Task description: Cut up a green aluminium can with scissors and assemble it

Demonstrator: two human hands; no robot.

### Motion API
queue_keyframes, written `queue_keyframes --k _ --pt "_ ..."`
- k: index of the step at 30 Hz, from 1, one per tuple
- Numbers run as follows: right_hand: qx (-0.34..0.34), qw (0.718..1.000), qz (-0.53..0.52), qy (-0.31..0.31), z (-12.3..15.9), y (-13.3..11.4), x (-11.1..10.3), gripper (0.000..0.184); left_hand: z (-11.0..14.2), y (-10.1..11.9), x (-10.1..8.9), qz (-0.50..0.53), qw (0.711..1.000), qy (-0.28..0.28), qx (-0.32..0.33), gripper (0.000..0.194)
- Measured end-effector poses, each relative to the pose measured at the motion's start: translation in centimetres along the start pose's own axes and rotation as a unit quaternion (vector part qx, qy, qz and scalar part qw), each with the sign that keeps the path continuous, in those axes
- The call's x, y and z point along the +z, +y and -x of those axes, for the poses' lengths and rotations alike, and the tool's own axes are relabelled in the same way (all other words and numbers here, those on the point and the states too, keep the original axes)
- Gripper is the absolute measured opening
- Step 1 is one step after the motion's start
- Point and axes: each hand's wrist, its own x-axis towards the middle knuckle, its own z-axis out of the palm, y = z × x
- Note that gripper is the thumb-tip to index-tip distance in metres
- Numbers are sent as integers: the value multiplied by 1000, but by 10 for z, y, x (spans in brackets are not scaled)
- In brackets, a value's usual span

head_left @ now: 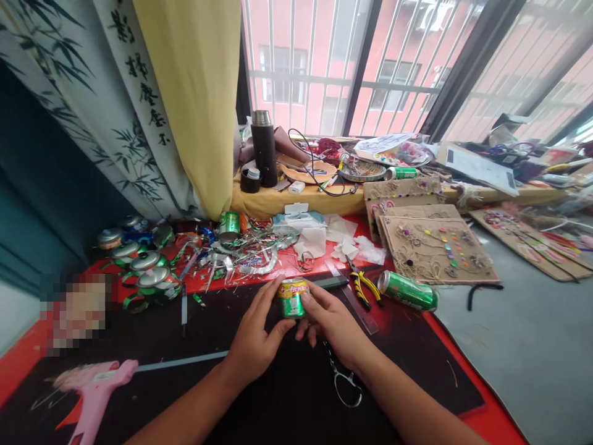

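A short green can piece [293, 301] with a yellow and red band round its top is held between my two hands over the black mat. My left hand [262, 330] grips its left side, thumb at the lower edge. On the other side my right hand [331, 321] has thumb and fingers against the can, the lower fingers curled beneath. Scissors [347, 389] lie just under my right wrist, partly hidden by it. Pliers with yellow and black handles [364, 287] and a metal ruler [361, 312] rest beyond my right hand.
A whole green can [408, 290] lies on its side at the right. A pink glue gun [99, 389] is at the front left. Cut cans [155, 278] and shiny metal strips [250, 259] cover the back left. Cardboard boards [440, 241] lean at the back right, and a black thermos [264, 151] stands on the sill.
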Motion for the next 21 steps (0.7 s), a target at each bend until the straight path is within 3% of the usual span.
queue_keyframes --k 12,21 --pt "-14 998 63 -16 -1 11 -1 84 -4 0 1 44 999 17 -17 66" --pt "-11 998 56 -4 0 9 2 79 -5 3 2 172 982 29 -72 69"
